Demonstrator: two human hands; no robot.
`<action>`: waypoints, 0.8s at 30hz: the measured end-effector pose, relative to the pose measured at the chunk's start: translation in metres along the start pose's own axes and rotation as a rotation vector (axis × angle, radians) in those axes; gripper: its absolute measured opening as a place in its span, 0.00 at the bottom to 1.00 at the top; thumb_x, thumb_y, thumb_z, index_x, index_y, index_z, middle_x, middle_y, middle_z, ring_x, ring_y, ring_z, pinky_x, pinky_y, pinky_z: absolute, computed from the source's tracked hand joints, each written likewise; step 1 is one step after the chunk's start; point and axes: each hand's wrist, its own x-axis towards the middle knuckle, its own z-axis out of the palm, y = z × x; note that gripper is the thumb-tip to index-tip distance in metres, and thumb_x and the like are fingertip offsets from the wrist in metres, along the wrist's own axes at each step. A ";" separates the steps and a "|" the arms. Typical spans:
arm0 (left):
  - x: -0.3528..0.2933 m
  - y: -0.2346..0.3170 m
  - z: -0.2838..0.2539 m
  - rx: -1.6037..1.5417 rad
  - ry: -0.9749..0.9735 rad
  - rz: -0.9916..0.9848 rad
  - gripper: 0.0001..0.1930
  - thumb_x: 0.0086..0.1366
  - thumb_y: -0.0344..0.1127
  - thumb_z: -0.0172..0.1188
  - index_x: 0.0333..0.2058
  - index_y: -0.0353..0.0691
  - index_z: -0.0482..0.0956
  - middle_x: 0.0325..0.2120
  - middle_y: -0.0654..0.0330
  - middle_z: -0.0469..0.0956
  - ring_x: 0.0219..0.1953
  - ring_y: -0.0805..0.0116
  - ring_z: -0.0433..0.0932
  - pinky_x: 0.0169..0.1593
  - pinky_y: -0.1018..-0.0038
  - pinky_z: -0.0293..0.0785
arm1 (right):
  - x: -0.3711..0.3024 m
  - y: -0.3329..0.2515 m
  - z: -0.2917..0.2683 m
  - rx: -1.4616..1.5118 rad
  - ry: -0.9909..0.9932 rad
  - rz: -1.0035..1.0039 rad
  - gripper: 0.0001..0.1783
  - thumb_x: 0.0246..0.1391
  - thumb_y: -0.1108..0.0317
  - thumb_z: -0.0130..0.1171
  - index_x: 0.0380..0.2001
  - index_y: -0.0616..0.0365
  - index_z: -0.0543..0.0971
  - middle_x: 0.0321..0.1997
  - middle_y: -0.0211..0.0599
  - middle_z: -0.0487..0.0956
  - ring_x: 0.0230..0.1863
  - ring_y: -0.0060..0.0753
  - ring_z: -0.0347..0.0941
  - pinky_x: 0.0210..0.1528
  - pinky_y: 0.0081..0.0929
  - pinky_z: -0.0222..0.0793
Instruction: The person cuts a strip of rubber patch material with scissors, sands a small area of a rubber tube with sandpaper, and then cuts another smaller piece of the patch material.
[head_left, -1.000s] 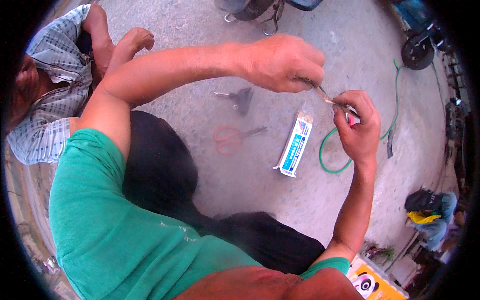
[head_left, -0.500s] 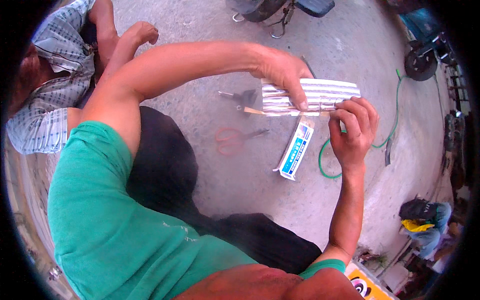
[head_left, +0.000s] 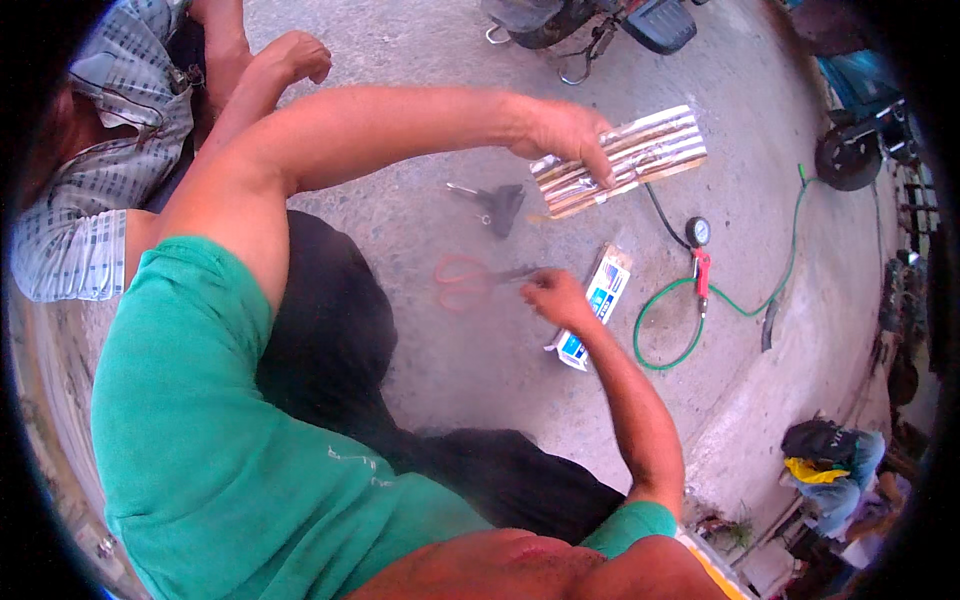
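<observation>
My left hand [head_left: 575, 140] grips a flat sheet of brown tire plug strips [head_left: 650, 150] between silvery film, thumb on top, held up above the ground. My right hand [head_left: 555, 298] is low over the concrete, its fingers closed at the blade tips of a pair of scissors [head_left: 465, 283] with reddish handles. The scissors still lie on the ground. Partly behind my right wrist is a white and blue carton [head_left: 605, 280] with an open end. Beyond the scissors rests a black-handled tool [head_left: 500, 208] with a metal shaft.
A red tire inflator with a round gauge [head_left: 698, 234] sits to the right, joined to a looped green air hose [head_left: 640, 335]. Another person's arm [head_left: 265, 85] and checked clothing are at far left. A motorcycle part [head_left: 655, 25] stands at the far edge, a wheel [head_left: 848, 155] further right.
My right hand has left the strip sheet and dropped down to the scissors. The left hand keeps the sheet, now tilted up at its right end. The inflator has come into sight.
</observation>
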 end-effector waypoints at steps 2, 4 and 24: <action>-0.004 -0.002 -0.002 -0.006 0.026 -0.006 0.28 0.55 0.42 0.71 0.51 0.30 0.77 0.44 0.52 0.80 0.48 0.63 0.75 0.55 0.67 0.68 | 0.023 -0.006 0.045 -0.052 -0.053 -0.017 0.27 0.53 0.45 0.62 0.36 0.62 0.85 0.34 0.55 0.84 0.40 0.54 0.82 0.44 0.43 0.76; -0.005 -0.009 -0.005 -0.067 0.032 0.038 0.28 0.55 0.42 0.72 0.50 0.31 0.78 0.43 0.52 0.81 0.47 0.63 0.76 0.54 0.68 0.69 | 0.041 -0.016 0.079 -0.049 -0.037 -0.010 0.28 0.53 0.44 0.63 0.35 0.62 0.85 0.35 0.56 0.84 0.40 0.57 0.82 0.45 0.45 0.76; -0.001 -0.014 -0.015 -0.125 0.162 -0.054 0.30 0.61 0.47 0.68 0.55 0.33 0.75 0.51 0.51 0.79 0.52 0.63 0.75 0.57 0.67 0.68 | 0.022 -0.005 0.093 -0.478 0.227 -0.056 0.20 0.53 0.49 0.60 0.37 0.55 0.85 0.35 0.52 0.85 0.37 0.53 0.83 0.40 0.47 0.78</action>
